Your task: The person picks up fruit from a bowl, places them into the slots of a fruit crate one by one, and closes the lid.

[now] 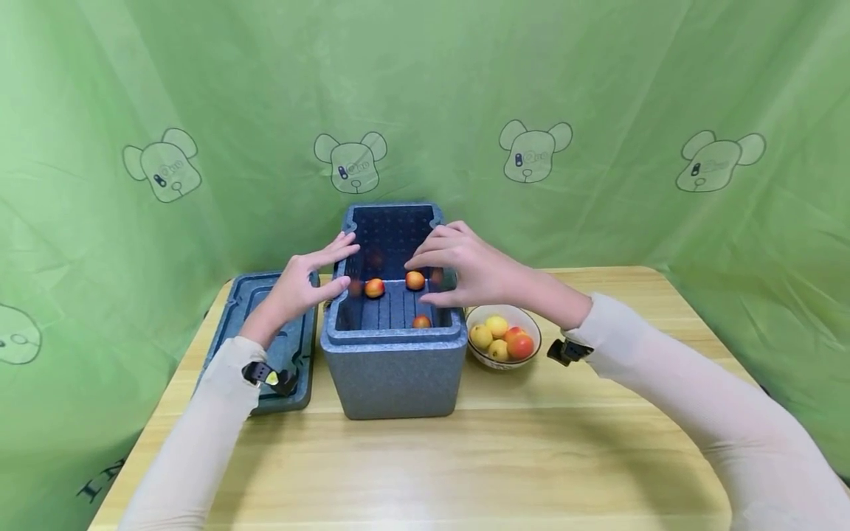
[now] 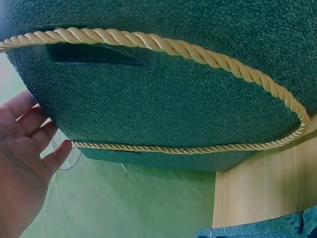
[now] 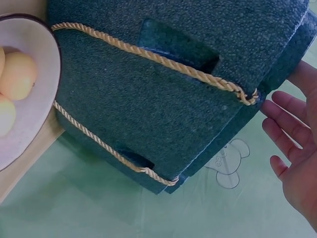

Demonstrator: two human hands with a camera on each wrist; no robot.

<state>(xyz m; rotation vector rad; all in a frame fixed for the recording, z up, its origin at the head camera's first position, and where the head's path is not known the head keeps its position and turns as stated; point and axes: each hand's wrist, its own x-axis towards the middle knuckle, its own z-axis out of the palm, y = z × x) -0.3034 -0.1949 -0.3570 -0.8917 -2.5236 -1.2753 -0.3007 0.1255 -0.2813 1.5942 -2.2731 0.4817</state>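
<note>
A deep grey foam box [image 1: 398, 383] stands uncovered on the table, with three small red-and-yellow fruits, such as this one [image 1: 375, 287], visible on its floor. My left hand [image 1: 302, 284] is at the box's left rim, fingers spread and thumb over the edge. Over the right side of the opening, my right hand [image 1: 465, 262] has gently bent fingers and a thumb held apart, with nothing seen between them. In the right wrist view its fingertips [image 3: 270, 106] are by the box's rim; whether they touch it I cannot tell.
Right of the box stands a white bowl [image 1: 534, 324] of several yellow and red fruits. A grey lid [image 1: 229, 324] lies on the left. Twisted gold ropes [image 2: 218, 59] loop along the box's sides. Behind the wooden table [image 1: 398, 472] hangs a green curtain [image 1: 438, 88].
</note>
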